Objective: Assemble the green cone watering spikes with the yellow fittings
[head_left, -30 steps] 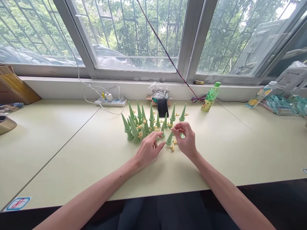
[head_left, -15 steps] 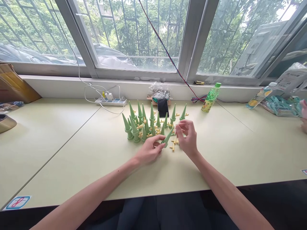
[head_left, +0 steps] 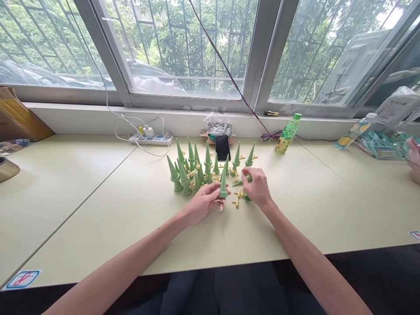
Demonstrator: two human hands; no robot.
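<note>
Evidently, in the head view, much is assembled: many standing cones (head_left: 174, 175), several with yellow fittings (head_left: 190, 173) at their sides, fill the middle of the bench (head_left: 138, 210), nearer its far edge than its near one. How many are complete is hard to tell, as they overlap. The left hand (head_left: 201, 205) has its grip closed around the base of a green cone (head_left: 223, 183), tip up, at the near side of the group; no yellow fitting shows on it, so it looks unfinished. The right hand (head_left: 257, 188) has curled fingers by a lying cone (head_left: 240, 182); whether its grip pinches anything cannot be told. Loose fittings (head_left: 236, 202) and a green ring (head_left: 247, 198) lie between the hands, so some parts seem unused.
</note>
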